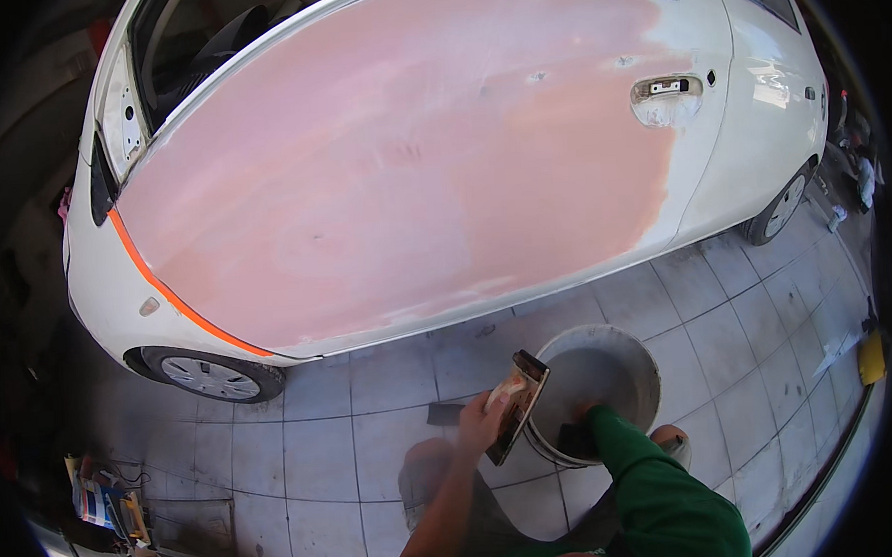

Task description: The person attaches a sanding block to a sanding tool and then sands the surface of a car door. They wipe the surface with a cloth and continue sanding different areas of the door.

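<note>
My left hand [480, 422] grips a long sanding block [519, 407] by its handle, and the block stands tilted beside the left rim of a round white bucket [652, 369]. Cloudy grey water [594, 370] fills much of the bucket. Below a green sleeve, my right hand [585, 412] reaches down inside it, with its fingers hidden. Close to that hand lies a dark shape [576, 440] that I cannot make out. Beyond the bucket is a white car's door [412, 180], largely covered in smooth pinkish filler with pale patches.
Orange tape [173, 302] runs along the door's front edge. A dark flat piece [444, 414] lies on the tiled floor [319, 453] left of my left hand. Boxes and tools [107, 502] sit at the lower left. Something yellow [872, 358] stands at the far right.
</note>
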The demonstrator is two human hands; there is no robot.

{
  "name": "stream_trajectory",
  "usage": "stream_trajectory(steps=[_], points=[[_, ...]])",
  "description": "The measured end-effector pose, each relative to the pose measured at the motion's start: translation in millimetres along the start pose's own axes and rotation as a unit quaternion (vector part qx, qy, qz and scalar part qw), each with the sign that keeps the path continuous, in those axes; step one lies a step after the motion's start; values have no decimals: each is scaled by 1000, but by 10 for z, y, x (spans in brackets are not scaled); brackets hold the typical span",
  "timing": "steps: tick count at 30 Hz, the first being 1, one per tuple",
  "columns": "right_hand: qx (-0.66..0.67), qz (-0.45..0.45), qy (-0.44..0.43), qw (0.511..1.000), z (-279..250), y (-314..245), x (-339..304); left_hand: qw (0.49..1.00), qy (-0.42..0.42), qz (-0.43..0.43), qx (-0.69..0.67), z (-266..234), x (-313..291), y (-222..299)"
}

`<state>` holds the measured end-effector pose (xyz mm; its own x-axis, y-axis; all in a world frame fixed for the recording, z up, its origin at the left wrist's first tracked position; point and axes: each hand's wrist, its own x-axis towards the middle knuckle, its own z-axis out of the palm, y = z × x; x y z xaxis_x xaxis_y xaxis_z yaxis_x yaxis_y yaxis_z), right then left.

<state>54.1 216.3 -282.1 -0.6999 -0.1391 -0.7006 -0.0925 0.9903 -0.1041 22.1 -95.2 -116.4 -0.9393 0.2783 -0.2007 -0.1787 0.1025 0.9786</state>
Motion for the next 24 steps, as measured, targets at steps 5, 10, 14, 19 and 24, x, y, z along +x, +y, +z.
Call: stream_trajectory(steps=[5,10,14,19,24], points=[[-6,-29,-31,999,187,119,111,1000,19,-5,-13,-84,-25,-8],[-25,-88,-48,995,150,-3,419,999,36,13,16,-225,101,-179],[-31,-158,-85,983,149,166,603,1000,5,4,-25,54,47,-2],[-97,-50,222,969,204,-35,373,999,31,-14,-23,-144,-107,15],[115,-47,107,987,-132,564,93,997,30,-23,-71,72,-59,146]])
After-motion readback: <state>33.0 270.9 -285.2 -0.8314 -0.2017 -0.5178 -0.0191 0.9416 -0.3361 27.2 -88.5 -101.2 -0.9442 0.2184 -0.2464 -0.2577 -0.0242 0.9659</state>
